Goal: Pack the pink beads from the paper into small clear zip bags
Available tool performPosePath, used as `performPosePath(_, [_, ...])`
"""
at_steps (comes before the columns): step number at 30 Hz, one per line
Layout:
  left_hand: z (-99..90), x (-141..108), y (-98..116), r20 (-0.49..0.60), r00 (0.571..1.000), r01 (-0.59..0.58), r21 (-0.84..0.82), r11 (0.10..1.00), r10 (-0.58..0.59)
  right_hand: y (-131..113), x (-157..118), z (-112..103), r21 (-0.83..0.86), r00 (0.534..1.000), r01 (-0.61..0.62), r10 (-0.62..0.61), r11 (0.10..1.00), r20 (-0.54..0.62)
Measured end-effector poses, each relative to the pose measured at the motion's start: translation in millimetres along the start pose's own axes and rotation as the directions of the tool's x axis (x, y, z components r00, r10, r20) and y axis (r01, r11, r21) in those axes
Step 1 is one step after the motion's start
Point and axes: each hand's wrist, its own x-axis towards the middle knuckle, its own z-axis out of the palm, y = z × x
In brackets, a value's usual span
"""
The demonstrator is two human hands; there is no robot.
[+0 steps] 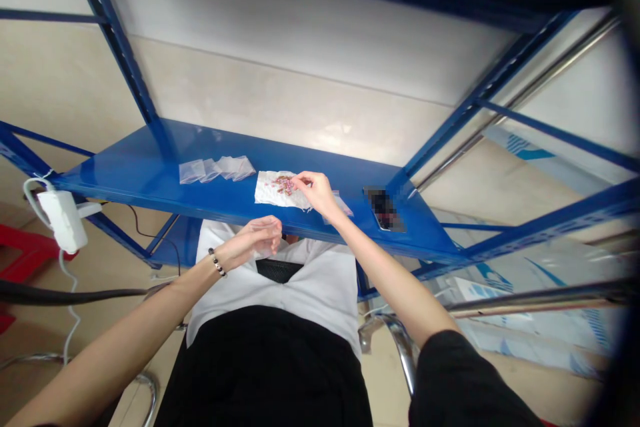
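Note:
My right hand (317, 191) reaches over a crumpled white sheet (265, 195) on the blue shelf. Its thumb and fingers pinch together at the edge of a pile of small pink and reddish bead-like pieces (283, 185); what lies between the fingertips is too small to tell. In front of the shelf edge, above my lap, my left hand (257, 237) is closed around a clear plastic bag (267, 249), partly hidden by the fingers. Under my right wrist lies another small clear bag (342, 205) with a pinkish edge.
Several flat clear zip bags (217, 169) overlap on the left of the blue shelf (145, 173). A phone (384, 209) lies to the right. Blue uprights frame both sides, with another shelf overhead. A white power strip (63, 219) hangs at the left.

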Motion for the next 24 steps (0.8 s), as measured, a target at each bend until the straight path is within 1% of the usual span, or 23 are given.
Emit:
performPosePath(2, [-2.4, 1.8, 1.7, -0.029, 1.000, -0.004, -0.006, 1.000, 0.004, 18.5, 10.5, -2.0, -0.094, 0.998, -0.053, 0.049, 0.994, -0.039])
performPosePath(5, [-2.3, -2.8, 0.4, -0.050, 0.998, -0.029, 0.008, 1.000, 0.029, 31.4, 9.0, -4.7, -0.196, 0.996, -0.089, 0.083, 0.976, -0.042])
performPosePath(9, [2.3, -14.4, -3.8, -0.058, 0.996, -0.068, 0.008, 0.998, 0.069, 31.4, -4.7, -5.3, -0.297, 0.996, -0.090, 0.084, 0.951, -0.034])
performPosePath(11, [3.0, -16.9, -5.0, -0.072, 0.994, -0.083, -0.012, 0.996, 0.082, 30.7, -6.3, -3.6, -0.329, 0.996, -0.087, 0.088, 0.940, -0.011])
performPosePath(15, [-2.4, -10.2, -2.9, -0.121, 0.990, -0.083, -0.040, 0.996, 0.077, 34.8, 6.8, 3.6, -0.390, 0.994, -0.070, 0.096, 0.918, 0.046])
performPosePath(20, [-10.4, 4.7, 3.0, -0.127, 0.991, -0.050, -0.020, 0.999, 0.047, 41.6, 28.5, 11.8, -0.465, 0.990, -0.027, 0.089, 0.885, 0.111])
performPosePath(22, [-11.0, 5.8, 3.2, -0.120, 0.991, -0.051, 0.010, 0.999, 0.052, 38.7, 31.5, 11.9, -0.475, 0.988, -0.041, 0.107, 0.879, 0.112])
performPosePath(24, [-10.0, 2.9, 1.4, -0.111, 0.991, -0.068, 0.052, 0.996, 0.074, 28.5, 29.1, 9.9, -0.459, 0.992, -0.056, 0.102, 0.887, 0.075])
